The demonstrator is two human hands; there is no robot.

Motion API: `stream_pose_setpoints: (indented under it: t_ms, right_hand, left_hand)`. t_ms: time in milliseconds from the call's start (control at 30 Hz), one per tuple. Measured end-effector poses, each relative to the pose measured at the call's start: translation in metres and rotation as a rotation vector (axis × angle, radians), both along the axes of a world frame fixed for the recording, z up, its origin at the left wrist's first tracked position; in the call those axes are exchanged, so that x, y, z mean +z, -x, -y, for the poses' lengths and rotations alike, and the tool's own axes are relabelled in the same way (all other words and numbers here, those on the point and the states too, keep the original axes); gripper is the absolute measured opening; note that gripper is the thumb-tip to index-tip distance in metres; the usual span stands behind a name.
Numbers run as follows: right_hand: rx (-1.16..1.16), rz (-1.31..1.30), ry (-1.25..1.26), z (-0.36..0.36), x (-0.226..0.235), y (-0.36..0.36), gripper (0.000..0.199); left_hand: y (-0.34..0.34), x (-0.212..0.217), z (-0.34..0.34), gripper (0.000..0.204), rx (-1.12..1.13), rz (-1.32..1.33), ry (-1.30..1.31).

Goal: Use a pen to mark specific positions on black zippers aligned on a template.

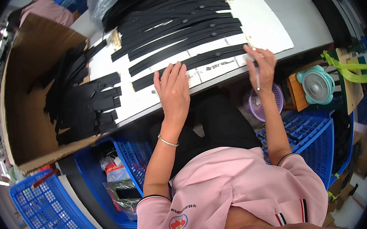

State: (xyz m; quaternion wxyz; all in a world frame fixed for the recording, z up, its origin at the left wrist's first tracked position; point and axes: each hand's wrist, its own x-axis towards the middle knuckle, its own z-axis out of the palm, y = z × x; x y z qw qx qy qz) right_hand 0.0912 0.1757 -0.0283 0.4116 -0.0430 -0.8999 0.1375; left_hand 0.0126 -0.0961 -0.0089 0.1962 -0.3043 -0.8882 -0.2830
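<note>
Several black fabric straps [177,43], some with a small dark round piece near the middle, lie in rows on a white board [262,16]. The nearest strap [213,56] runs along the board's front edge. My left hand [172,87] rests flat with fingers stretched out on this strap's left part. At its right end is my right hand [261,66], blurred a little, with thumb and forefinger by the strap's tip. A slim whitish pen-like tool [258,81] is held in the right hand, pointing back toward the wrist.
On the left a cardboard box [24,141] holds many black straps, some spilling onto the board. Blue plastic baskets [57,213] stand below the table. A purple basket [280,101] and a small teal fan [316,85] are at right. Clear plastic [100,6] lies at the back.
</note>
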Motion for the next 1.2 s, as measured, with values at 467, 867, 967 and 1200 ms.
stream_pose_setpoints:
  t_ms: [467, 867, 967, 1200]
  right_hand:
    - [-0.043, 0.080, 0.037, 0.002, 0.005, 0.003, 0.024]
    - [0.568, 0.377, 1.006, 0.160, 0.061, 0.073, 0.017]
    - [0.557, 0.454, 0.983, 0.182, 0.049, 0.096, 0.019]
    - [0.604, 0.421, 0.680, 0.188, 0.029, 0.107, 0.023]
  left_hand:
    - [-0.017, -0.012, 0.079, 0.053, 0.253, 0.092, 0.108]
    - [-0.016, -0.017, 0.077, 0.049, 0.299, 0.047, 0.020]
    - [-0.016, -0.014, 0.074, 0.046, 0.301, 0.051, -0.012]
    - [-0.016, -0.018, 0.076, 0.049, 0.298, 0.039, -0.020]
